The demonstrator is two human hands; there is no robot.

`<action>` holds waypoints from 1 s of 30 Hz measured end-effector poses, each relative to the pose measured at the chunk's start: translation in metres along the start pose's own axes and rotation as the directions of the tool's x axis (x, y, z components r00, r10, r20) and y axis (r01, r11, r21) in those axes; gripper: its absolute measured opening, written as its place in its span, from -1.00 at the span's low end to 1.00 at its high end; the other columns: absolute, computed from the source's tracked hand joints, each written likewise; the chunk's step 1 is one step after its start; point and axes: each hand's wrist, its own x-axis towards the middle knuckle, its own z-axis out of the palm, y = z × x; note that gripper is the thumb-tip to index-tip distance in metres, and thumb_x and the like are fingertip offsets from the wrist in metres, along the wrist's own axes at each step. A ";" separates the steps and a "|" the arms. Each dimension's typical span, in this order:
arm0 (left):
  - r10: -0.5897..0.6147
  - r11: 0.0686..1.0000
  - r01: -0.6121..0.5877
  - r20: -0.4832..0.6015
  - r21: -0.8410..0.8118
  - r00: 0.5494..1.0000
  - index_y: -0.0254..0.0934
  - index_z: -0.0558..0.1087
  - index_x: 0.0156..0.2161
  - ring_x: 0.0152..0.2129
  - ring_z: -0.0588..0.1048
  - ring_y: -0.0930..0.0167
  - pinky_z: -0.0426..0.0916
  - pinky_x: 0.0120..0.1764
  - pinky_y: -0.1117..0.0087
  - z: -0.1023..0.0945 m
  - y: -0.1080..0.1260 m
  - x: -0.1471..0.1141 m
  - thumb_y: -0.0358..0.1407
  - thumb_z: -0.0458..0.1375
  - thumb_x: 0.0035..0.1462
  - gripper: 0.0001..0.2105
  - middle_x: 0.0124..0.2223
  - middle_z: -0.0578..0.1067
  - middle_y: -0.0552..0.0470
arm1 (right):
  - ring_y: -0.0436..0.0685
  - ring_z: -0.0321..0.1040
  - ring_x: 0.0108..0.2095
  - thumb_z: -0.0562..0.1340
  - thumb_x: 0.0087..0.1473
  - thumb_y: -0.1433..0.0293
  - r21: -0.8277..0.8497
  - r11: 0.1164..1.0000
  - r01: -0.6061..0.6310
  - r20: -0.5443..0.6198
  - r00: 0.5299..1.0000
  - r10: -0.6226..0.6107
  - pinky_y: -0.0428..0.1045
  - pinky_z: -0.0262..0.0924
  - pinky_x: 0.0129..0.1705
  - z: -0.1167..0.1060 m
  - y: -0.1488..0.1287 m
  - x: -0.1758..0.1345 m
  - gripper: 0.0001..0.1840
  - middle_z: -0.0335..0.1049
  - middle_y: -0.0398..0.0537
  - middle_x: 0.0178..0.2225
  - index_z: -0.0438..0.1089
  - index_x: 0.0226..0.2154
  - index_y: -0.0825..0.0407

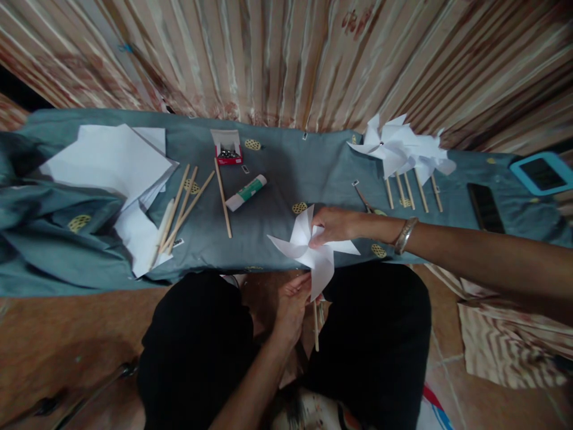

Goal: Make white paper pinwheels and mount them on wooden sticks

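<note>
A white paper pinwheel (320, 258) on a thin wooden stick (316, 334) is held over my lap at the table's near edge. My left hand (290, 301) is closed round the stick below the paper blades, which hide part of its fingers. My right hand (329, 227), with a bangle on the wrist, pinches the pinwheel near its centre. Just beyond that hand lie scissors (369, 206), partly covered by the forearm. Several finished-looking white pinwheels (389, 146) on sticks lie together at the back right.
On the grey-green cloth (286, 179) lie a glue stick (247, 192), an open red box (228, 149) of small metal pins, several wooden sticks (181, 209) and white paper sheets (111, 161). A dark phone (486, 206) and a blue-framed device (542, 173) are at the right. A striped curtain (286, 60) hangs behind.
</note>
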 end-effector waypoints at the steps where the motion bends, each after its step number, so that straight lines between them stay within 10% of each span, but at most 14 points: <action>1: -0.002 1.000 0.002 0.002 -0.001 1.000 -0.31 0.65 -0.38 -0.65 0.43 0.52 0.32 -0.52 0.51 0.000 0.000 0.000 -0.08 0.52 -0.50 -0.52 -0.48 0.60 -0.06 | -0.02 0.21 -0.51 0.32 -0.05 0.24 -0.018 1.000 0.004 0.002 1.000 -0.004 -0.10 -0.04 -0.48 0.000 -0.001 0.001 -0.72 0.41 -0.12 -0.51 0.52 -0.42 0.17; 30: 0.020 0.984 -0.008 -0.068 0.177 0.998 -0.32 0.64 -0.43 -0.57 0.42 0.54 0.30 -0.44 0.53 -0.014 -0.007 -0.025 -0.08 0.50 -0.44 -0.58 -0.51 0.56 -0.04 | -0.03 0.11 -0.56 0.35 -0.14 0.10 0.112 0.992 0.060 -0.090 0.995 -0.050 -0.09 -0.09 -0.52 0.006 0.010 -0.003 -0.65 0.25 -0.23 -0.63 0.40 -0.59 0.05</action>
